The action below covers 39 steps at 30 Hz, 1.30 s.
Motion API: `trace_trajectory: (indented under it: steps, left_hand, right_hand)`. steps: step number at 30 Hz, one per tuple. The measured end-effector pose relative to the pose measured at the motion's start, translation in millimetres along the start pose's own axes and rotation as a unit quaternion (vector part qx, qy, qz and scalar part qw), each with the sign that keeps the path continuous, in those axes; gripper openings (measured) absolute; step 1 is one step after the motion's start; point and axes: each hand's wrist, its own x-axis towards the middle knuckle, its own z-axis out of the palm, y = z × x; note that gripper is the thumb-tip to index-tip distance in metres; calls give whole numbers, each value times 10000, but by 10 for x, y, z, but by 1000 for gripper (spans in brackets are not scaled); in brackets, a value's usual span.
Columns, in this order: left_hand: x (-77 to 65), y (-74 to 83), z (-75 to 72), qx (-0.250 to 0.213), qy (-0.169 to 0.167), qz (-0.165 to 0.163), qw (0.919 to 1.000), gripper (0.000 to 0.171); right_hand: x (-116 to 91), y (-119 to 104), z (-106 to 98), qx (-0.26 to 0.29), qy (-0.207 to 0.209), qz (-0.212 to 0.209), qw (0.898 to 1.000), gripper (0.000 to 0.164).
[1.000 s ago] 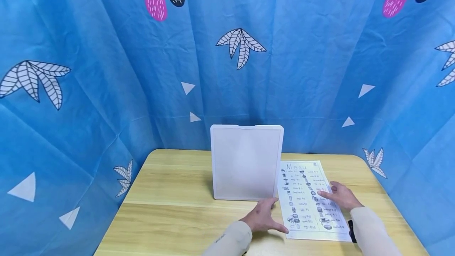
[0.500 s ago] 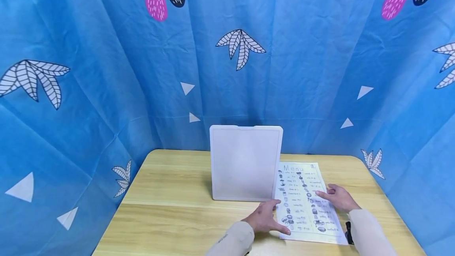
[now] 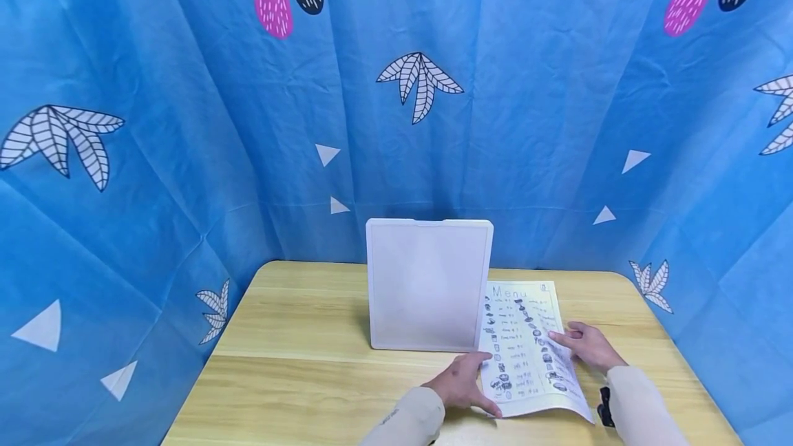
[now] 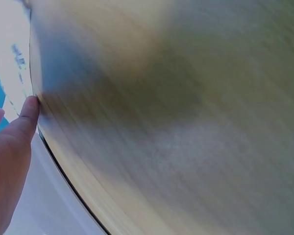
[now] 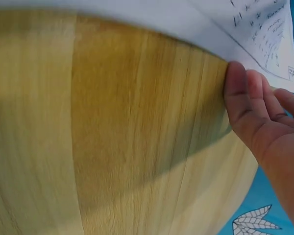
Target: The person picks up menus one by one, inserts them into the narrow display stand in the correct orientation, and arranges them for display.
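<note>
A paper menu sheet (image 3: 520,363) with handwriting and small drawings lies on the right part of the table, its lower right part bowed upward. At its right edge, my right hand (image 3: 591,346) pinches the sheet, thumb over the top and fingers at the edge. In the right wrist view, the raised sheet (image 5: 186,24) meets the fingertips. My left hand (image 3: 460,383) rests along the sheet's left edge, thumb and index finger spread wide. The left wrist view catches only part of that left hand (image 4: 14,152), with a fingertip at the sheet's edge.
Just left of the menu, a white square panel (image 3: 429,288) stands upright, close to my left fingertips. The light wooden table (image 3: 297,363) stretches to the left. Blue patterned curtain (image 3: 297,122) encloses the back and sides.
The menu has shifted slightly left, and its lower right part has risen from flat into a bow. My right hand has moved slightly left; my left hand stays nearly in place.
</note>
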Motion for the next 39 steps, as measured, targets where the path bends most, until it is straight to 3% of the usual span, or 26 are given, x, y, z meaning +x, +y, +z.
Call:
trace_trajectory:
  steps: [3, 8, 16, 19, 21, 24, 26, 30, 34, 39]
  left_hand:
    - [9, -1, 10, 257, -47, 79, 9996, 101]
    - [3, -6, 19, 665, -29, 208, 9976, 98]
    - [-42, 33, -14, 962, -90, 602, 9935, 95]
    - [-50, 34, -21, 1009, -149, 665, 9926, 83]
    - [-44, 17, -23, 1016, -155, 717, 9921, 64]
    - [-34, -20, -30, 608, -128, 635, 9960, 28]
    - [-23, -42, -43, 251, -61, 591, 9979, 14]
    - [1, -51, -82, -472, 158, 473, 9976, 13]
    - [11, -7, -138, -1147, 495, 359, 9915, 7]
    - [-2, 51, -205, -1550, 779, -108, 9848, 6]
  right_hand:
    - [-10, -24, 30, 541, -182, 66, 9983, 93]
    - [-50, -110, 88, 1499, -565, 222, 9868, 90]
    - [-107, -178, 157, 2401, -979, 235, 9655, 83]
    - [-105, -178, 179, 2622, -1060, 310, 9587, 82]
    - [-98, -176, 193, 2660, -1065, 354, 9574, 82]
    - [-87, -170, 207, 2681, -1121, 355, 9562, 83]
    - [-82, -166, 212, 2691, -1155, 323, 9556, 84]
    - [-86, -159, 224, 2662, -1079, 323, 9573, 84]
    - [-105, -164, 233, 2666, -929, 387, 9585, 83]
    - [-116, -165, 230, 2592, -861, 403, 9611, 83]
